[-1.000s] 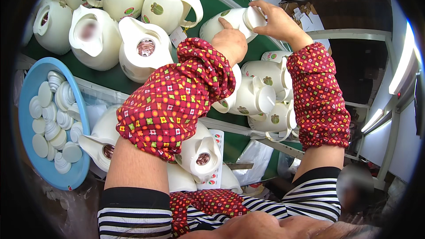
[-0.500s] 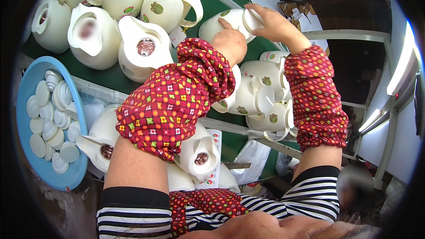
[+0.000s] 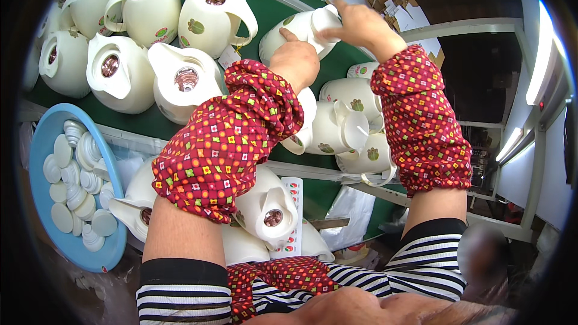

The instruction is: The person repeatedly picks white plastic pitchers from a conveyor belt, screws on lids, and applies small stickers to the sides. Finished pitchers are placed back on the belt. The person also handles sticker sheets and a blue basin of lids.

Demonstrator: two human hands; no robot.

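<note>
Both hands are on a cream vacuum jug lying tilted on the green work surface. My left hand presses round the jug's body, its index finger stretched along the side and the other fingers curled. Across the jug's top, my right hand has its thumb and fingers spread round the white lid; its palm hides part of the grip. Just below lie more lidded jugs on their sides, among them one with a white lid. Patterned red sleeve covers wrap both forearms.
Open-mouthed jugs crowd the left side. A blue basin holds several white stoppers and discs. Nearer me stand more jugs beside a sticker sheet. A metal rail crosses the surface; cardboard scraps lie far right.
The view has shifted slightly, so the jugs appear farther left. My right hand has turned at the lid, its fingers now drawn closer round it. My left hand stays on the jug.
</note>
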